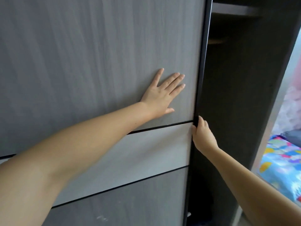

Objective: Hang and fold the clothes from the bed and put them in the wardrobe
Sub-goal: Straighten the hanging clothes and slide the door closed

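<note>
Grey wood-grain wardrobe door (97, 46) fills the view — my left hand (160, 95) pressed flat on it, fingers spread, my right hand (202, 136) gripping its dark edge (201, 70) beside the open, dark compartment (236, 95), patterned bedding (281, 167) far right.

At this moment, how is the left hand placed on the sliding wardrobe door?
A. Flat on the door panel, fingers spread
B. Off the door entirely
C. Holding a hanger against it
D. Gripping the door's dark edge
A: the left hand lies flat with fingers spread on the grey wardrobe door, while the right hand grips its dark edge.
</note>
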Tool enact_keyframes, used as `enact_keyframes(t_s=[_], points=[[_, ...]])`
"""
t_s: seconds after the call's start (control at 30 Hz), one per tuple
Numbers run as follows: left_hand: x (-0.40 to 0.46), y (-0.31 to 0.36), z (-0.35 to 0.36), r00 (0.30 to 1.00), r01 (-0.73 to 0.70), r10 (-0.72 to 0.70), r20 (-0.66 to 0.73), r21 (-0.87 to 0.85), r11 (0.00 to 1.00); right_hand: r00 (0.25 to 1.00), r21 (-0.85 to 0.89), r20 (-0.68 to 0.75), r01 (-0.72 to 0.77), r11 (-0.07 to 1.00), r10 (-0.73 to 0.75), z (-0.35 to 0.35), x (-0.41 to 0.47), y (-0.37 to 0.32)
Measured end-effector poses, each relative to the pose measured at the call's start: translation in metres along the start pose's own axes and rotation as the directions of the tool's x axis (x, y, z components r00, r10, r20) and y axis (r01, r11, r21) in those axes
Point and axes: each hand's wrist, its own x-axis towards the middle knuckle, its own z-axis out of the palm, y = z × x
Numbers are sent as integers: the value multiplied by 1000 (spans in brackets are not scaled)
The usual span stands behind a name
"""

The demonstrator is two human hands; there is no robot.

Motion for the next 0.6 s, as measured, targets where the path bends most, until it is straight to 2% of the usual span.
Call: enact_keyframes(t_s=[0.03,0.1,0.17,0.2,0.27,0.4,0.6], points=[[4,-1,-4,1000,10,-10,-3,-4,1000,997,7,-70,10,1000,-10,-2,-2,3],[11,-3,-9,999,49,-49,-5,-7,999,973,-55,-170,146,988,-153,-3,-11,4],[15,-6,-11,996,91,-91,-2,21,996,954,-117,-92,274,955,-285,2,-18,-2],[16,-6,-11,995,101,-101,5,36,994,958,-107,-35,280,954,-285,8,-19,-6],[18,-4,-11,995,91,-93,32,52,995,981,-8,-5,194,981,-194,18,-16,-11],[41,10,-11,998,15,-16,62,20,1000,997,188,-77,23,982,-8,15,4,-5],[91,43,-11,1000,11,-11,26,10,1000,999,306,-2,-51,951,54,-4,24,13]])
